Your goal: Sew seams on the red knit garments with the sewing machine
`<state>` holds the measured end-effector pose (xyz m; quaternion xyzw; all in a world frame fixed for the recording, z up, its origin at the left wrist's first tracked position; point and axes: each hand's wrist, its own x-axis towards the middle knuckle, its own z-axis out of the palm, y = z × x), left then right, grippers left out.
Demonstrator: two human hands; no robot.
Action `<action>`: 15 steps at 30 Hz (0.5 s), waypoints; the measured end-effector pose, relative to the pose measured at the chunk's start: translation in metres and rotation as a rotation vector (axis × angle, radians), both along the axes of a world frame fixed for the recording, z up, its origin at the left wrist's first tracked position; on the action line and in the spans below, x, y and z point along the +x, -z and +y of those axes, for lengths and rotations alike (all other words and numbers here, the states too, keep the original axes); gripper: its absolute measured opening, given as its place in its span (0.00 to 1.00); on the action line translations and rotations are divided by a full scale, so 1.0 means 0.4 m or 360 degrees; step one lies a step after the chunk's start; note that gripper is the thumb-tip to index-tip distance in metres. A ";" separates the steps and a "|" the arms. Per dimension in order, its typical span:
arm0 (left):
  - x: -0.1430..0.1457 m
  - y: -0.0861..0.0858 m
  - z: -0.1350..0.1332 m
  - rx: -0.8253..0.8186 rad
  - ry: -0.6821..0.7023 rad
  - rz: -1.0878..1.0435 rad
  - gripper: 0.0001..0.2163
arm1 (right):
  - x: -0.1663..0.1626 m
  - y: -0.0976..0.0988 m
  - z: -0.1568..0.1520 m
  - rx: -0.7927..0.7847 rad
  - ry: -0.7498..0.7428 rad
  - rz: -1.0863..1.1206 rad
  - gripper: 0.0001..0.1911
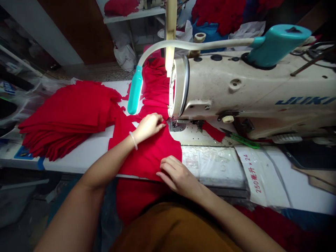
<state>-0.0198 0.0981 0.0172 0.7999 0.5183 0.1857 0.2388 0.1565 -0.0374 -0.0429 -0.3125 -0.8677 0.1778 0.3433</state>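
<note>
The left hand [148, 127] pinches a red fabric piece [149, 154] at the presser foot [174, 125] — the right hand [178, 176] lies open on it — while a stack of red pieces [68, 119] sits left of the hands.

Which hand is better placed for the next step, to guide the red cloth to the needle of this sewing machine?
Left, I think. The left hand pinches the red cloth right beside the presser foot. The right hand lies flatter on the cloth, farther from the foot, near the table edge.

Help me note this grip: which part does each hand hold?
The left hand pinches red knit fabric at its upper edge; the right hand rests flat near its lower edge, not clearly gripping.
</note>
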 end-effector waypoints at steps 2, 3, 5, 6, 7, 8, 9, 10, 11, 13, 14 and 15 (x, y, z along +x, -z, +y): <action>-0.021 -0.045 -0.021 -0.0285 0.0304 -0.0327 0.12 | 0.009 -0.001 0.005 0.0083 0.0370 0.0134 0.11; -0.037 -0.067 -0.039 -0.0531 0.0611 -0.0425 0.13 | 0.015 -0.002 0.012 0.0154 0.0521 0.0128 0.18; -0.067 -0.089 -0.080 -0.0884 0.1031 -0.0445 0.12 | 0.024 -0.001 0.033 0.0359 0.0598 -0.0040 0.23; -0.077 -0.087 -0.099 -0.0865 0.0966 -0.0403 0.12 | 0.026 0.001 0.046 0.0485 0.0520 -0.0149 0.21; -0.083 -0.076 -0.115 -0.0759 0.0836 -0.0324 0.12 | 0.026 0.003 0.059 0.0615 0.0398 -0.0229 0.18; -0.083 -0.058 -0.129 -0.0593 0.0669 -0.0222 0.12 | 0.022 0.005 0.073 0.0733 0.0264 -0.0261 0.15; -0.080 -0.037 -0.139 -0.0421 0.0535 -0.0099 0.12 | 0.016 0.004 0.084 0.0804 0.0125 -0.0256 0.13; -0.074 -0.016 -0.147 -0.0282 0.0471 0.0030 0.11 | 0.008 0.000 0.092 0.0803 -0.0011 -0.0227 0.12; -0.068 0.002 -0.153 -0.0193 0.0465 0.0159 0.11 | 0.001 -0.010 0.095 0.0725 -0.0139 -0.0196 0.10; -0.058 0.026 -0.160 -0.0134 0.0476 0.0403 0.15 | 0.003 -0.047 0.084 0.0374 -0.0370 -0.0210 0.10; -0.059 0.032 -0.161 -0.0150 0.0461 0.0531 0.22 | 0.017 -0.072 0.069 0.0154 -0.0491 -0.0268 0.09; -0.063 0.034 -0.161 -0.0197 0.0440 0.0655 0.32 | 0.045 -0.100 0.049 -0.0052 -0.0590 -0.0335 0.09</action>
